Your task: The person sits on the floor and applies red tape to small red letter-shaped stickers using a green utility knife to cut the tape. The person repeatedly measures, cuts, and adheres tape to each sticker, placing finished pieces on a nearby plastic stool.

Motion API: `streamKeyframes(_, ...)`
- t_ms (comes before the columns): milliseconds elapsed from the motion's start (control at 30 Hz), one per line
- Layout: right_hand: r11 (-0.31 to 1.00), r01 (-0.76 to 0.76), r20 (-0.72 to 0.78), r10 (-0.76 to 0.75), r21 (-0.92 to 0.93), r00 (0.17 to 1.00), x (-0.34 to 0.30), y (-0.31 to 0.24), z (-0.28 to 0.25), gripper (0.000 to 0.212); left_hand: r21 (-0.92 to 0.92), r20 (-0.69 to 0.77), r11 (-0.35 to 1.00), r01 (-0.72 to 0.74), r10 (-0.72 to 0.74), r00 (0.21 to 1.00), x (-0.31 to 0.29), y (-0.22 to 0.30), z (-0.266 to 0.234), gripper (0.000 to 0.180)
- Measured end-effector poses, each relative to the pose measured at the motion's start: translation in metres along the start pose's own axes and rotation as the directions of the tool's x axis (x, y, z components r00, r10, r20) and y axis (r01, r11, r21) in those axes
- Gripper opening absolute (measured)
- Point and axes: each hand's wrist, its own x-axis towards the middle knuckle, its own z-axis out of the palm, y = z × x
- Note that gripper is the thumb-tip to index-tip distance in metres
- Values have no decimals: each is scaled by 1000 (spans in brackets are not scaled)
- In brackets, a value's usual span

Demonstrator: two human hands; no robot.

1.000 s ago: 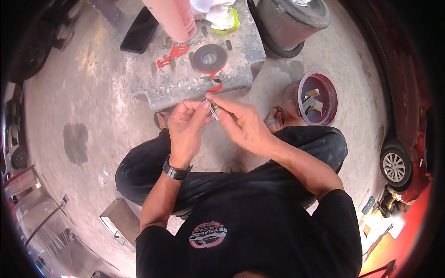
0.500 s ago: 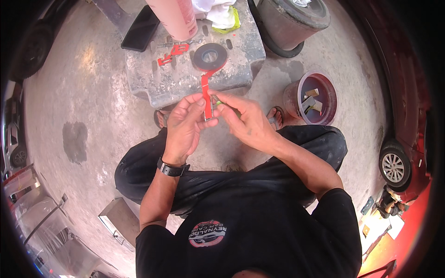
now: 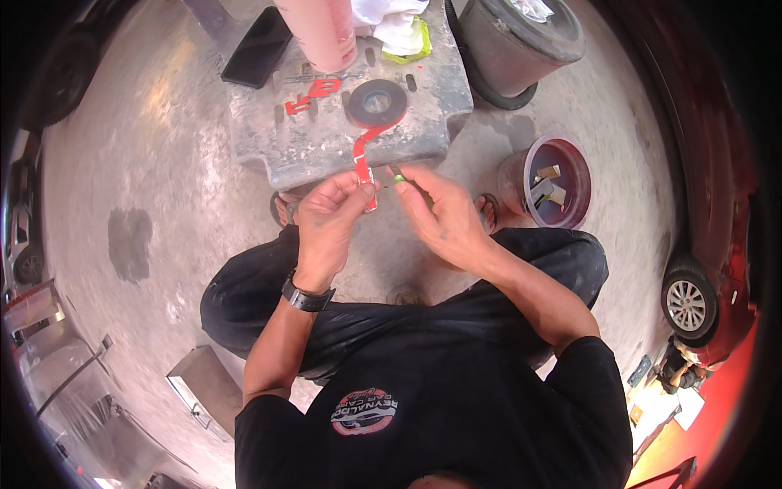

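My left hand (image 3: 327, 224) pinches the end of a red-backed tape strip (image 3: 361, 155), which appears pressed along a small thin piece with a pale edge. From there the strip runs up to a dark tape roll (image 3: 377, 103) lying flat on the grey stool-like surface (image 3: 285, 151). In my right hand (image 3: 450, 218) is a slim cutter (image 3: 400, 177) with a green part, its tip a little to the right of the strip and apart from it. Beyond my hands, small red-faced cut-out pieces (image 3: 325, 87) lie left of the roll.
A black phone (image 3: 257, 49), a pinkish cup (image 3: 322, 33) and a white cloth (image 3: 395, 18) stand or lie at the far side. To the right are a bucket (image 3: 507, 196) holding small blocks and a grey lidded bin (image 3: 513, 45). A dark red car (image 3: 717, 204) stands farther right.
My right hand with the cutter has moved right, away from the strip. My left fingers have closed in over the strip's lower end.
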Motion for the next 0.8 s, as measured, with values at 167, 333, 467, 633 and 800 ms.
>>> streamKeyframes(167, 895, 209, -35, -241, -394, 970, -1, -4, -1, 24, 105, -119, 994, -18, 30, 992, -4, 7, 12, 18)
streamKeyframes(333, 739, 226, 33, -266, -635, 963, -2, -10, -1, 34, 260, -103, 958, -121, 152, 983, -8, 4, 13, 16)
streamKeyframes(467, 722, 244, 35, -292, -647, 956, -1, -8, 0, 33, 227, -107, 965, -130, 157, 982, -10, -1, 13, 11)
streamKeyframes(633, 689, 268, 51, -318, -674, 947, -1, -8, -1, 30, 225, -105, 964, -140, 167, 980, -9, 2, 16, 9)
streamKeyframes(800, 618, 291, 101, -324, -730, 941, -3, -9, -1, 34, 268, -137, 951, -150, 192, 972, -8, -2, 17, 9)
